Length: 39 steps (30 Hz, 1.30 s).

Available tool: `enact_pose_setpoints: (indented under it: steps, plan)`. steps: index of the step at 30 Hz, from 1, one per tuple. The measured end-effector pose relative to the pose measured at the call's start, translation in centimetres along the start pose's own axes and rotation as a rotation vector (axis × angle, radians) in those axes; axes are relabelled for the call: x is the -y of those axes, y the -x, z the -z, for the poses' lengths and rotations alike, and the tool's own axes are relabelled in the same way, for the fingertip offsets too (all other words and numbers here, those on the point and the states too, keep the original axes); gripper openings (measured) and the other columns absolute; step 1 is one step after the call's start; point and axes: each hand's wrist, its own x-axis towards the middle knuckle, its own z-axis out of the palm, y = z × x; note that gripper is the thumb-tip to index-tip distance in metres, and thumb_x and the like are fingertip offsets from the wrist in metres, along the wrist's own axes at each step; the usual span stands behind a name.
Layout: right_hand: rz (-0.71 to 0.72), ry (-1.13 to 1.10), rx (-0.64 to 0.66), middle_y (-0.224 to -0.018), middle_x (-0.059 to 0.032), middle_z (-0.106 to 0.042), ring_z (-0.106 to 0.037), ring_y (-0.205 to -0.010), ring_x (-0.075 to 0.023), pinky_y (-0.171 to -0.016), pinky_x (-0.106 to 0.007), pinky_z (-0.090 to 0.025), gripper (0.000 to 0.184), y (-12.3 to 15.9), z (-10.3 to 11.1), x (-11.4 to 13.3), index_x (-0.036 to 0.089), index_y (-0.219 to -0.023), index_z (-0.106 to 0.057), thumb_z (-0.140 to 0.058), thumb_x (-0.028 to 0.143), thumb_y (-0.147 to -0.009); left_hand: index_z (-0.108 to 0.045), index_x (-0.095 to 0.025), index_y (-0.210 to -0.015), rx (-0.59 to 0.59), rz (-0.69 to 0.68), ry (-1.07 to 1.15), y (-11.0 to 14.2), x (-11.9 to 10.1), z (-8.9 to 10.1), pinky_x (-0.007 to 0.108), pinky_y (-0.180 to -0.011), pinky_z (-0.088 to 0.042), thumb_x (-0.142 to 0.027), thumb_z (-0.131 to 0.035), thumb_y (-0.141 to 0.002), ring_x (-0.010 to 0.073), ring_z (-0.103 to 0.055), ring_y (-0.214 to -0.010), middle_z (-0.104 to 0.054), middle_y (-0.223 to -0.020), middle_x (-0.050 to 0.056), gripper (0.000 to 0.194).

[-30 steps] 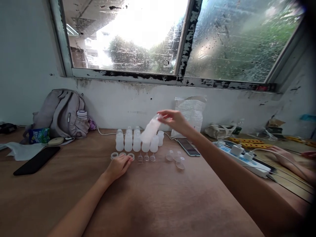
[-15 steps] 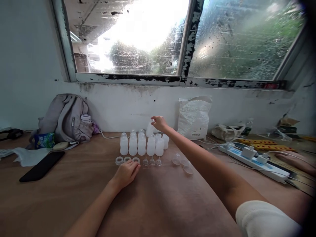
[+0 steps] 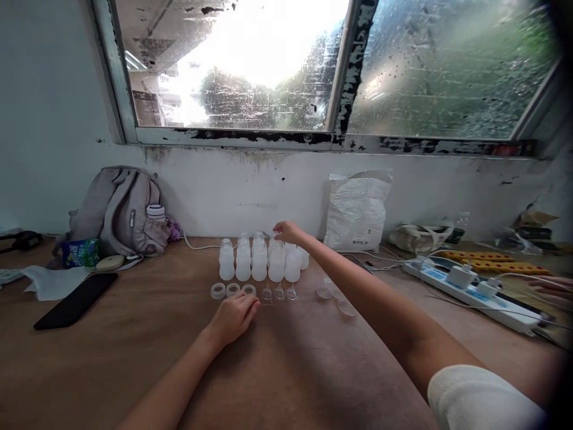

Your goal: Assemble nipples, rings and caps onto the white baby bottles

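Several small translucent white bottles stand in rows on the wooden table. My right hand reaches over them, its fingertips pinched on the top of a bottle standing in the back row. In front of the bottles lie three white rings and three clear nipples. Clear domed caps lie to the right, partly behind my forearm. My left hand rests on the table just below the rings, fingers loosely curled, holding nothing.
A grey backpack leans on the wall at the left, with a green packet, tissue and a black phone nearby. At the right are a white bag, a power strip with cables, and another person's hand.
My right hand carried a bottle down from mid-air and set it upright in the back row. My left hand stayed by the rings. The view shifted slightly right.
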Motion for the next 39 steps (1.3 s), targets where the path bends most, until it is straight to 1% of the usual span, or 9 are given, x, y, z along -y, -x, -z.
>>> enact_pose_setpoints:
  steps: [6, 11, 14, 17, 20, 23, 26, 33, 39]
  plan:
    - [0.03, -0.059, -0.033, -0.099, -0.0105, -0.062, -0.059, -0.083, -0.0178, -0.069, -0.025, -0.045, 0.024, 0.8, 0.8, -0.1, 0.013, -0.099, -0.063, -0.055, 0.019, -0.077, -0.057, -0.018, -0.088, -0.013, 0.023, -0.014, -0.1, 0.1, 0.0, 0.031, -0.073, -0.044, -0.025, -0.03, -0.089, 0.0184, -0.053, -0.081, -0.061, -0.081, 0.005, 0.028]
    - [0.083, -0.084, -0.185, -0.098, -0.0106, -0.064, -0.057, -0.087, -0.0187, -0.071, -0.025, -0.043, 0.026, 2.3, 1.2, -0.3, 0.014, -0.1, -0.062, -0.053, 0.019, -0.077, -0.055, -0.018, -0.093, -0.076, 0.106, -0.098, 0.0, 0.7, -0.6, 0.036, -0.081, -0.041, -0.025, -0.038, -0.086, 0.0209, -0.051, -0.09, -0.058, -0.092, 0.007, 0.02]
    - [0.111, -0.095, -0.341, -0.096, -0.011, -0.063, -0.056, -0.087, -0.0172, -0.076, -0.026, -0.04, 0.026, 4.7, 0.8, -0.4, 0.012, -0.102, -0.059, -0.042, 0.018, -0.082, -0.053, -0.018, -0.104, -0.086, 0.145, -0.204, 0.1, 1.2, -1.2, 0.042, -0.085, -0.038, -0.029, -0.043, -0.084, 0.0242, -0.047, -0.1, -0.054, -0.105, 0.01, 0.025]
    - [0.14, -0.105, -0.422, -0.087, -0.0086, -0.063, -0.057, -0.078, -0.0158, -0.071, -0.025, -0.04, 0.027, 8.5, -1.2, -0.7, 0.013, -0.098, -0.058, -0.035, 0.021, -0.086, -0.051, -0.019, -0.109, -0.07, 0.168, -0.288, 0.3, 1.4, -1.5, 0.047, -0.088, -0.034, -0.031, -0.045, -0.082, 0.0266, -0.044, -0.105, -0.051, -0.112, 0.011, 0.03]
    - [0.158, -0.1, -0.394, -0.076, -0.0056, -0.062, -0.057, -0.068, -0.0157, -0.065, -0.026, -0.04, 0.02, 12.6, -4.9, -1.4, 0.015, -0.088, -0.06, -0.042, 0.024, -0.083, -0.056, -0.018, -0.099, -0.058, 0.161, -0.302, 0.2, 1.1, -1.6, 0.047, -0.092, -0.031, -0.03, -0.045, -0.082, 0.0269, -0.043, -0.107, -0.052, -0.111, 0.011, 0.023]
    - [0.149, -0.018, -0.369, -0.097, -0.0105, -0.058, -0.053, -0.091, -0.0233, -0.078, -0.034, -0.038, 0.025, 15.3, -8.8, -2.5, 0.016, -0.098, -0.056, -0.052, 0.029, -0.078, -0.057, -0.017, -0.087, -0.044, 0.137, -0.261, 0.1, 0.6, -1.7, 0.045, -0.091, -0.032, -0.03, -0.046, -0.081, 0.0263, -0.044, -0.105, -0.053, -0.108, 0.01, 0.017]
    - [0.078, -0.048, -0.284, -0.1, -0.0103, -0.056, -0.051, -0.093, -0.0243, -0.08, -0.037, -0.037, 0.021, 16.2, -11.0, -3.5, 0.017, -0.094, -0.056, -0.051, 0.03, -0.078, -0.055, -0.018, -0.083, -0.021, 0.108, -0.185, 0.0, 0.1, -1.8, 0.043, -0.087, -0.036, -0.028, -0.046, -0.082, 0.0239, -0.048, -0.098, -0.056, -0.101, 0.008, 0.014]
    - [0.259, -0.303, -0.317, -0.09, -0.006, -0.055, -0.051, -0.085, -0.019, -0.077, -0.032, -0.039, 0.009, 17.4, -9.8, -3.7, 0.018, -0.086, -0.052, -0.049, 0.024, -0.08, -0.052, -0.019, -0.084, 0.0, 0.066, -0.026, -0.2, -1.0, -1.7, 0.037, -0.085, -0.04, -0.028, -0.043, -0.084, 0.0218, -0.05, -0.099, -0.054, -0.107, 0.008, 0.012]
    - [0.543, -0.288, -0.121, -0.087, -0.0047, -0.055, -0.049, -0.082, -0.0184, -0.077, -0.032, -0.037, 0.014, 18.3, -9.0, -3.8, 0.018, -0.086, -0.052, -0.056, 0.021, -0.073, -0.045, -0.02, -0.089, -0.034, 0.089, 0.235, -2.0, -2.5, -2.0, 0.032, -0.086, -0.04, -0.024, -0.043, -0.085, 0.0178, -0.05, -0.102, -0.052, -0.107, 0.007, 0.006]
